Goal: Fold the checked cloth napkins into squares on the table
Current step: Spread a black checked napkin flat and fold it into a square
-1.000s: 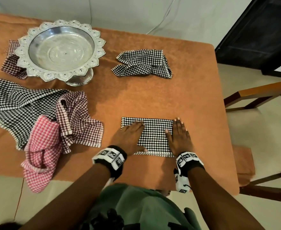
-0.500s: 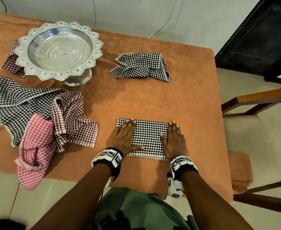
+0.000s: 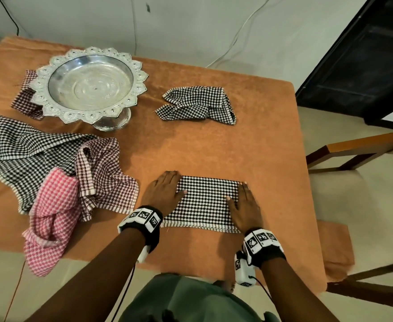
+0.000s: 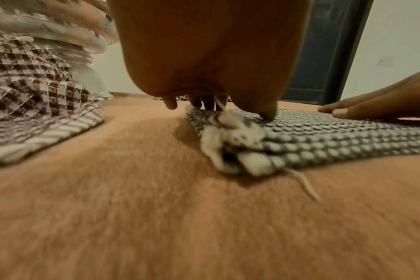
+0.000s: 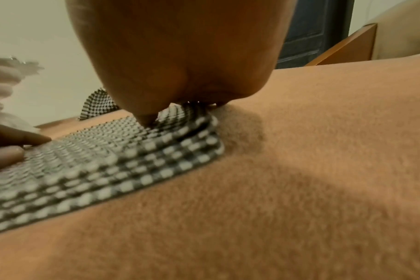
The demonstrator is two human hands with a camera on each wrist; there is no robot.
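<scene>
A black-and-white checked napkin (image 3: 206, 202) lies folded into a flat rectangle near the table's front edge, several layers thick (image 4: 324, 140) (image 5: 108, 170). My left hand (image 3: 165, 191) lies flat on its left end, fingers straight, thumb on the cloth. My right hand (image 3: 245, 205) presses flat on its right end. A crumpled black-and-white napkin (image 3: 197, 104) sits farther back. At the left lies a heap: a large black checked cloth (image 3: 21, 154), a maroon checked one (image 3: 104, 177) and a pink checked one (image 3: 49, 217) hanging over the edge.
A silver pedestal bowl (image 3: 90, 83) stands at the back left with a maroon napkin (image 3: 24, 98) under its rim. An orange cloth covers the table (image 3: 214, 147). A wooden chair (image 3: 358, 147) stands right of the table. Bare orange cloth lies between the folded napkin and the crumpled one.
Both hands have slid apart along the folded napkin, from near its middle to its left and right ends. The napkin stays flat in place.
</scene>
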